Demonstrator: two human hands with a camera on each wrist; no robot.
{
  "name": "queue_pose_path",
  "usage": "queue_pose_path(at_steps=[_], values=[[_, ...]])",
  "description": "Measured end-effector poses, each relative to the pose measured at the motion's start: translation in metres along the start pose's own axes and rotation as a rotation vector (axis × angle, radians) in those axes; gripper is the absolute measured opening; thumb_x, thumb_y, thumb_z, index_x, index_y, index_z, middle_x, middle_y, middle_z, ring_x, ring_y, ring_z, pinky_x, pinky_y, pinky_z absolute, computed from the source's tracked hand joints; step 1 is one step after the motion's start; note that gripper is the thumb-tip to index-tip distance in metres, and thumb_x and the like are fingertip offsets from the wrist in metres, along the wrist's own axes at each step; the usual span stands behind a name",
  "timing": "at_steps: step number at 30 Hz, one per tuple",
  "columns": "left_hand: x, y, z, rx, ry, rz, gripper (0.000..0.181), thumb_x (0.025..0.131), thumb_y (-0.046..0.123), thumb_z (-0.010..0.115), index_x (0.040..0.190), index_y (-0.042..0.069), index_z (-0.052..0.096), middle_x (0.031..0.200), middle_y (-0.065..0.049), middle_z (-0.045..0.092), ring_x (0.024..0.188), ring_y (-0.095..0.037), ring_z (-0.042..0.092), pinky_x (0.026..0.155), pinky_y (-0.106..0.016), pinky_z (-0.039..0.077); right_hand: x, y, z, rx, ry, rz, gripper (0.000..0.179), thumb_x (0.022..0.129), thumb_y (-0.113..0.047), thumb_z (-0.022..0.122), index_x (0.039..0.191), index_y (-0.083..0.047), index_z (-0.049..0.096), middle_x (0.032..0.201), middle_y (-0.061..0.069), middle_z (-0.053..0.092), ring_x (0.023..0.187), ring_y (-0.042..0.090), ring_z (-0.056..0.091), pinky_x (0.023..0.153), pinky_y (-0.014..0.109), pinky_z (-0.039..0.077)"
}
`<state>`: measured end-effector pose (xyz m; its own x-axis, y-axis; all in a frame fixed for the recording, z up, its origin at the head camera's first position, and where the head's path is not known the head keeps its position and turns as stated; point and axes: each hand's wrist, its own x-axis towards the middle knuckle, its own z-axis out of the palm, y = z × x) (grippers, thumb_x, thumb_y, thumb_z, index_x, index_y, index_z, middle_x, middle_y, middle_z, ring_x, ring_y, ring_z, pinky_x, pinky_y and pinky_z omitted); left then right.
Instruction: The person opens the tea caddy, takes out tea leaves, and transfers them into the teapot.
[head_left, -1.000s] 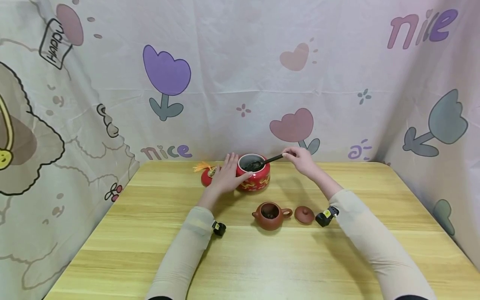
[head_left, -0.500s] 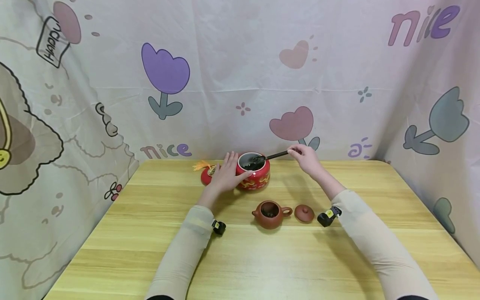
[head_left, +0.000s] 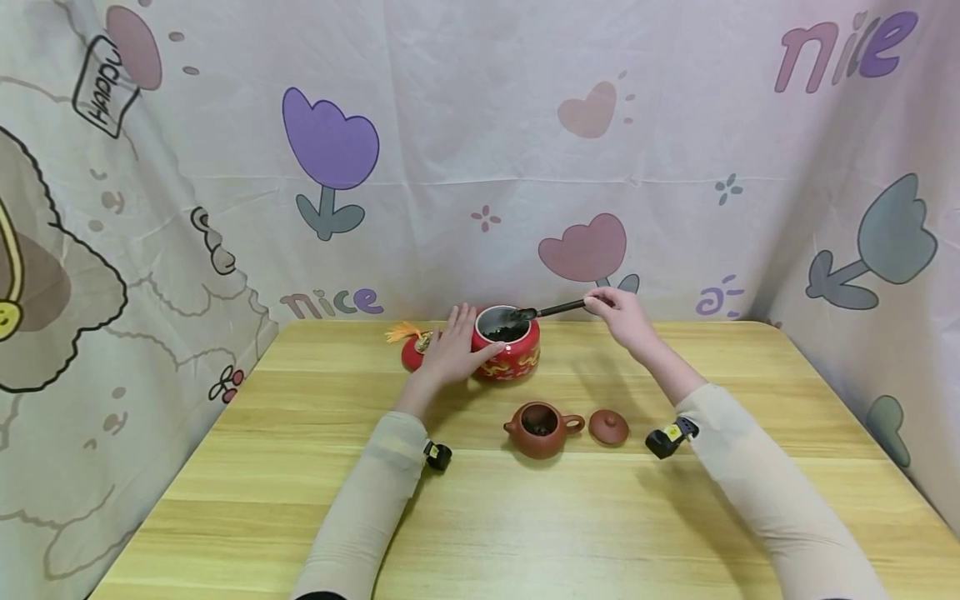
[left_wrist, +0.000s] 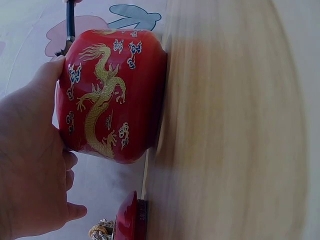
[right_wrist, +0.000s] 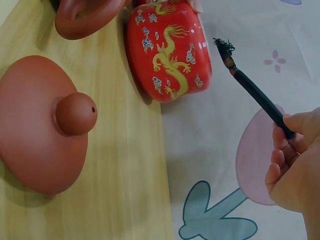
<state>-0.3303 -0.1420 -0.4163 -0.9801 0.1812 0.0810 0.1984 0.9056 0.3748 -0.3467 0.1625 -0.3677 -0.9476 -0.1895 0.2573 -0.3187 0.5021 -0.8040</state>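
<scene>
My right hand point(head_left: 622, 319) pinches the rear end of a dark tea scoop point(head_left: 562, 307). In the right wrist view, the scoop's tip carries a small clump of dark tea leaves point(right_wrist: 224, 46). That tip hangs at the mouth of a red tea jar point(head_left: 510, 363) with gold dragons and dark leaves inside. My left hand point(head_left: 452, 353) rests against the jar's left side, its thumb by the front of the rim and its fingers extended. In the left wrist view, part of this hand is hidden behind the jar point(left_wrist: 112, 95).
A brown clay teapot point(head_left: 538, 446) stands uncovered in front of the jar, dark leaves inside. Its lid point(head_left: 608, 427) lies to the right of the handle. The red jar lid point(head_left: 412, 354) with an orange tassel sits left of the jar. A printed cloth point(head_left: 450, 150) hangs behind the table point(head_left: 300, 492).
My right hand has moved right and slightly up, drawing the scoop's tip from inside the jar up to its rim. The left hand has stayed against the jar.
</scene>
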Motion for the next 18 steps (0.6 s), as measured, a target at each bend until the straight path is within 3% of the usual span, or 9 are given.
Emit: queue_pose_path(at_steps=[12,18], values=[[-0.002,0.000,0.000,-0.008,0.006,0.000,0.109,0.082,0.086,0.033,0.158,0.012,0.010,0.166,-0.008,0.007,0.154,-0.027,0.002,0.119,-0.063,0.012,-0.021,-0.011,-0.015,-0.019,-0.028,-0.008,0.041,0.102,-0.032,0.051,0.126,0.000,0.060,0.116,0.017,0.062,0.094,0.015,0.050,0.081,0.029,0.043],[-0.001,0.000,0.000,-0.006,0.001,0.000,0.109,0.081,0.086,0.032,0.158,0.012,0.009,0.166,-0.008,0.005,0.154,-0.027,0.001,0.120,-0.062,0.012,-0.037,-0.016,-0.022,-0.035,-0.037,-0.035,0.037,0.102,-0.029,0.052,0.121,0.001,0.063,0.110,0.016,0.064,0.092,0.010,0.053,0.079,0.024,0.044]])
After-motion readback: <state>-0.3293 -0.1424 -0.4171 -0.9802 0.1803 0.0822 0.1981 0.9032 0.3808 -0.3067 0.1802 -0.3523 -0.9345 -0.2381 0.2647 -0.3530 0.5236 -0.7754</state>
